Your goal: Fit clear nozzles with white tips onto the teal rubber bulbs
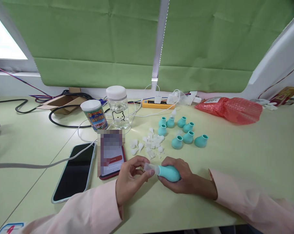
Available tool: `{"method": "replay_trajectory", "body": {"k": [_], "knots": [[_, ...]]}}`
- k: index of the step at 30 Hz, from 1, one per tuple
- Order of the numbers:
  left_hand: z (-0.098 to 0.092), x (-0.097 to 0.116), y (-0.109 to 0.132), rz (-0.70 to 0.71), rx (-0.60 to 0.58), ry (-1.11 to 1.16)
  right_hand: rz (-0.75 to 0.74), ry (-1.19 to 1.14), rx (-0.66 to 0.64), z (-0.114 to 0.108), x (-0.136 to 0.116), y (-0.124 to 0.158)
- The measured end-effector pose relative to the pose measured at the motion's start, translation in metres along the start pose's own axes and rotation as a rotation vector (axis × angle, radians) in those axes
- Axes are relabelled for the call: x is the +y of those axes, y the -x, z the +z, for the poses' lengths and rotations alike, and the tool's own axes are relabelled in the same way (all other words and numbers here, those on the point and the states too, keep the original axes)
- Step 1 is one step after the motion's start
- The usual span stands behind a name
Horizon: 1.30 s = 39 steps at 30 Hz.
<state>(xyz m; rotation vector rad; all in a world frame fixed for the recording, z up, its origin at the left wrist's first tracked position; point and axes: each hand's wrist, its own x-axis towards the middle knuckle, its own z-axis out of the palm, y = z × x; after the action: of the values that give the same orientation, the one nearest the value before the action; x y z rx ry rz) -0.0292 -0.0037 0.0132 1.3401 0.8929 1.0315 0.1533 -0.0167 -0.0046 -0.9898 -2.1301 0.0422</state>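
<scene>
Near the front table edge (161, 228), the right hand (183, 175) wraps a teal bulb (170, 174) — the left hand (132, 178) pinches its translucent tip (150, 167). A red-edged phone (113, 166) sits close leftward; table (244, 148) stretches right.

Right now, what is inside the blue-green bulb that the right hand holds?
The bulb has a whitish tip at its mouth; its inside is covered and cannot be seen.

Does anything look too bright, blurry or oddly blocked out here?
In the head view, the bright white panel at upper left is washed out; blocky pixelation hides part of the red-edged phone; the right pale-pink sleeve looks soft at lower right; the turquoise rounded bulb in the right hand looks fairly clear.
</scene>
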Motion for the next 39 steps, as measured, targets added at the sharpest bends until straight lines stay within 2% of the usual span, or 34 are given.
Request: {"method": "replay_trajectory", "body": {"k": [10,15,24,29,32,34,39], "knots": [[0.0,0.001,-0.001,-0.075,0.0,0.028,0.019,-0.02,-0.032,0.002,0.001,0.002],[0.0,-0.003,0.002,-0.004,0.03,0.031,0.227,-0.275,-0.094,0.0,-0.007,-0.009],[0.001,-0.005,0.007,0.083,0.06,-0.016,0.728,-0.842,-0.256,-0.001,-0.017,-0.022],[-0.001,-0.006,0.007,0.172,0.067,-0.142,0.88,-0.998,-0.425,-0.006,-0.015,-0.028],[0.0,-0.005,0.008,0.226,0.078,-0.217,1.027,-1.18,-0.56,-0.009,-0.012,-0.031],[0.0,-0.003,0.009,0.271,0.082,-0.263,1.1,-1.299,-0.603,-0.01,-0.011,-0.031],[-0.001,-0.004,0.011,0.437,0.061,-0.402,1.131,-1.492,-0.704,-0.015,-0.01,-0.032]]}}
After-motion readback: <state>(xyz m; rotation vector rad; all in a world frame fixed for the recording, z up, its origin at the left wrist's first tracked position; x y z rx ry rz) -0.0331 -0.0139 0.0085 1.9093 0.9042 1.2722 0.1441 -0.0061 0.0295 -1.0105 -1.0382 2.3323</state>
